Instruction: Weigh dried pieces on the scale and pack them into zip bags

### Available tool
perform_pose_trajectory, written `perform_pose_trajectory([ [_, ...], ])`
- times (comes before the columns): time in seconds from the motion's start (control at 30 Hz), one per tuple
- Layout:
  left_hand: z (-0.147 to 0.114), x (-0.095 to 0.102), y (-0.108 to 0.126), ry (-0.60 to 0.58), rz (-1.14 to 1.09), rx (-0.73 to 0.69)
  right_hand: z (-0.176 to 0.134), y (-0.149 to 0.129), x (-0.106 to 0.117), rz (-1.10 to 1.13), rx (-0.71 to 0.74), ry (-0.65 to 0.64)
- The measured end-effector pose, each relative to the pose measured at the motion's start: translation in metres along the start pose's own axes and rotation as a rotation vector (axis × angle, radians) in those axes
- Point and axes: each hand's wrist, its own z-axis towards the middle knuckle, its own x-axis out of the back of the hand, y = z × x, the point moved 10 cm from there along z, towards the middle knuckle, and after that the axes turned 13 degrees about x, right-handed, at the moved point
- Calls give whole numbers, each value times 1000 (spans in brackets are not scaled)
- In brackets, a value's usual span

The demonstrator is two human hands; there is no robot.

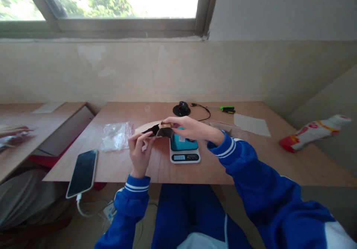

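Note:
My left hand (138, 153) pinches the near left edge of a thin bag-like piece (165, 132), tan outside and dark inside, with its mouth spread. My right hand (192, 128) grips the same piece from the upper right, fingers bent over its rim. Its exact kind and contents cannot be made out. Both hands hold it above the table, just left of a small digital scale (185, 157). The scale is white, with a lit display whose digits are too small to read. On its top sits a blue item (177, 142), partly hidden by my right hand.
A clear plastic bag (115, 136) lies left, near a charging phone (82, 172) overhanging the table edge. Behind are a black round-based device (182, 109), a black cable (205, 109) and green-and-black tools (228, 109). Right are white paper (252, 125) and a bottle (312, 134). Another person's hand (12, 130) is far left.

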Motion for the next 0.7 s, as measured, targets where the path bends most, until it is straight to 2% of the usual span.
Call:
perform_pose_trajectory([
  [0.17,17,-12,4,-59,37,71,3,16,18,-96,-78,169],
  [0.3,53,-28,4,-95,58,123,11,28,45,-118,-81,376],
  [0.37,71,-38,-1,-130,64,145,6,29,59,-63,-58,504],
  [0.43,86,-46,-9,-154,67,163,-7,29,63,-18,-41,581],
  [0.47,91,-49,-14,-162,66,165,-15,30,60,-20,-42,578],
  [0.53,95,-55,-21,-177,49,139,-32,35,41,-80,-55,485],
  [0.7,85,-56,-26,-170,-41,77,-70,55,-40,-356,-3,69],
])
